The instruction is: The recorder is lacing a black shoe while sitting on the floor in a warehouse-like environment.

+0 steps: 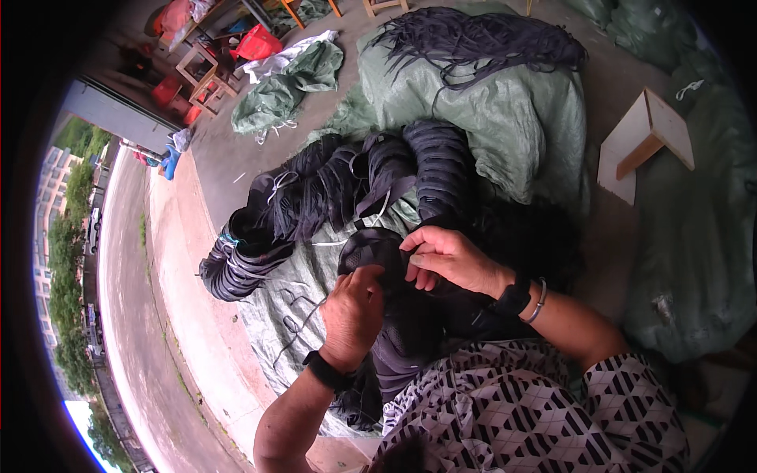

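Both hands work over a black mesh cup, which lies in front of the person's body, between the hands and above a pile of dark cups near the lap. The left hand, with a black band at its wrist, has its fingers curled and pinching the near rim of the mesh cup. The right hand is at the cup's right side, thumb and forefinger drawn close together and the other fingers bent; whether anything lies between their tips cannot be told. A dark wristband and a metal bracelet encircle the right wrist.

Beyond the hands, long stacks of nested dark pieces, some bound with pale ties, rest on a pale green woven sheet. Farther off, a heap of dark strips lies across a bulging green sack. To the right, an angled wooden board piece stands near more green sacks. At upper left, a crumpled green sack, a red bag and a small wooden chair are on the floor.
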Tool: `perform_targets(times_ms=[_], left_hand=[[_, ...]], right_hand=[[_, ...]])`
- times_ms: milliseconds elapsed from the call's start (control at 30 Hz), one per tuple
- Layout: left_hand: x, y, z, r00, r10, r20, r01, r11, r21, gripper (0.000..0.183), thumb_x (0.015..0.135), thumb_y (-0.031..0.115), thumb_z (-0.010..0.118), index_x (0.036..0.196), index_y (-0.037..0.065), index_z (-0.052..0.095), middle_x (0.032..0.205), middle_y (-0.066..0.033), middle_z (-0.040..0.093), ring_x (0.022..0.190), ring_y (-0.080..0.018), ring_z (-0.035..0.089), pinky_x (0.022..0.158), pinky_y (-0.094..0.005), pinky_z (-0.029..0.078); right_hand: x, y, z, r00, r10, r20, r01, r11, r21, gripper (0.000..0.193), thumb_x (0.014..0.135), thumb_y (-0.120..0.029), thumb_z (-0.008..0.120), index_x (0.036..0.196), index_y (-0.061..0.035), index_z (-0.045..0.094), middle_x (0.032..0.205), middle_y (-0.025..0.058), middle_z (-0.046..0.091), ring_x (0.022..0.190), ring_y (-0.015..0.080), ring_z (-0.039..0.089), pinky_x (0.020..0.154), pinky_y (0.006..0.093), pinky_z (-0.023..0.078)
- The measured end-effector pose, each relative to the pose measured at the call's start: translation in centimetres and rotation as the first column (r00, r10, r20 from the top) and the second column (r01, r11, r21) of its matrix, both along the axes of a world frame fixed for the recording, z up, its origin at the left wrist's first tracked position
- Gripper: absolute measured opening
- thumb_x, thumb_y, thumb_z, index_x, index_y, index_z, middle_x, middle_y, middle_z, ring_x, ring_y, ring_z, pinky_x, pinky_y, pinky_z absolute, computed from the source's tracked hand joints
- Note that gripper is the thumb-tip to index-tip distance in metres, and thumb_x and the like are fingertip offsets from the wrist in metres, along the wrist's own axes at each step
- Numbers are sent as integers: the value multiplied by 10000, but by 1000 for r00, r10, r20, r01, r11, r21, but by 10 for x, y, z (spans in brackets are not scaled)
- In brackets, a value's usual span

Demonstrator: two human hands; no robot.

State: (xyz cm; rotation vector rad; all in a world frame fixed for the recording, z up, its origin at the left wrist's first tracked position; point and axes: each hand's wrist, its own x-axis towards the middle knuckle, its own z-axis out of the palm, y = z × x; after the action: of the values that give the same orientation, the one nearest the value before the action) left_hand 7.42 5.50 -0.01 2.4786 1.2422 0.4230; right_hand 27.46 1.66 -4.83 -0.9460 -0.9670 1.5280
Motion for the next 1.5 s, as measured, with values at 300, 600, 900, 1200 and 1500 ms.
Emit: perform_targets(times_ms=[300, 600, 900, 1200, 1500], left_hand=[[11, 0, -2, 817, -289, -499, 498, 789, 359, 125, 638, 96, 609, 710, 118, 510, 719, -22, 502, 725, -185, 545, 582, -295, 468], [-4, 20, 6, 975, -221, 15, 221, 974, -54, 149, 736, 183, 677, 832, 118, 582, 756, -27, 515, 763, -193, 605, 562, -332, 511], [1, 14, -7, 907, -349, -235, 396, 897, 195, 144, 755, 142, 661, 863, 121, 568, 776, -28, 528, 705, -229, 601, 581, -366, 503], [33, -60, 18, 716, -401, 571, 685, 562, -465, 130, 822, 48, 651, 928, 38, 576, 853, -79, 574, 758, -250, 620, 667, -331, 497], [-8, 23, 21, 971, -218, 94, 201, 966, 165, 181, 717, 53, 681, 885, 97, 631, 866, -61, 608, 884, -282, 567, 762, -374, 481]], right_hand=[[8, 11, 8, 987, -87, 137, 88, 996, -5, 151, 934, -145, 543, 985, -5, 566, 768, 66, 647, 611, 95, 601, 567, 210, 490], [15, 24, 4, 986, 6, 168, 0, 999, -34, 150, 917, -125, 562, 978, 12, 565, 744, 63, 645, 628, 108, 621, 557, 221, 493], [-11, 37, 12, 783, 154, 603, -205, 979, 17, 71, 852, -50, 559, 859, 2, 607, 651, 58, 624, 566, 108, 610, 511, 248, 483], [-17, 36, 4, 738, 22, 674, -192, 965, 179, 76, 840, -77, 609, 847, -3, 596, 632, 56, 610, 538, 124, 598, 507, 274, 469], [-15, 27, 22, 583, 3, 812, -324, 918, 229, 113, 811, -144, 645, 810, -39, 603, 685, 110, 632, 616, 238, 632, 595, 342, 485]])
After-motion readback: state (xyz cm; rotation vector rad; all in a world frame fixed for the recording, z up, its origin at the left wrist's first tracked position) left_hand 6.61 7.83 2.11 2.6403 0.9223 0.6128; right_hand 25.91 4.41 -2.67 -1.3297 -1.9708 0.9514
